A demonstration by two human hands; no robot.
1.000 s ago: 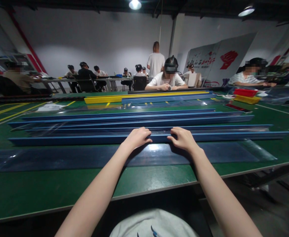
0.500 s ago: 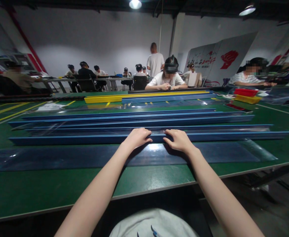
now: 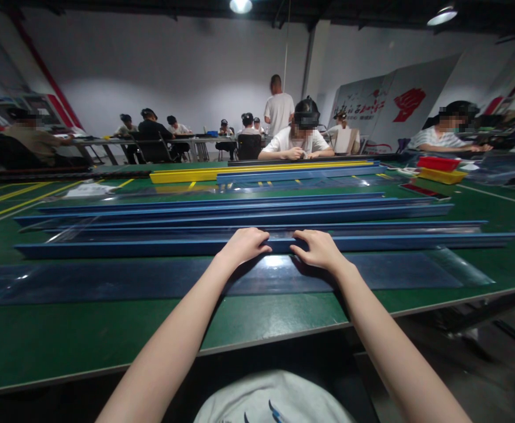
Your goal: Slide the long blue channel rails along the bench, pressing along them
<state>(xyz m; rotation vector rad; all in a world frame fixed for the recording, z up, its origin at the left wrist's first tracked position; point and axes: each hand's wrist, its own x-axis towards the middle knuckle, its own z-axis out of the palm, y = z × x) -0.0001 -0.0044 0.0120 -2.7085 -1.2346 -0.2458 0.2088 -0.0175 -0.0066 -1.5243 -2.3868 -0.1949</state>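
Since the earliest frame, a second back, my right hand [image 3: 317,248] has slid inward along the work and now sits closer to my left hand [image 3: 245,244], which has stayed put; the work itself lies where it did. That work is a long, straight blue channel [image 3: 279,245] with raised long edges, lying crosswise in front of me on the green-surfaced table [image 3: 85,341]. I have both hands on its near edge around the middle, a short stretch of blue bare between them. Each hand is closed over that edge, fingers curled across the top and thumb on the near side; how hard they press I can't tell. Just on my side of the channel lies a wide, flat strip of clear plastic [image 3: 120,282], and my wrists pass above it. Just beyond the channel rest more long blue channels [image 3: 372,212], roughly parallel. Farther off I can see a long yellow channel [image 3: 187,177] beside another blue length, and over to the right a red tray [image 3: 438,163] stacked on a yellow tray [image 3: 442,175]. Across the table a co-worker in a white shirt [image 3: 279,143] leans over, both hands close together near the far edge.
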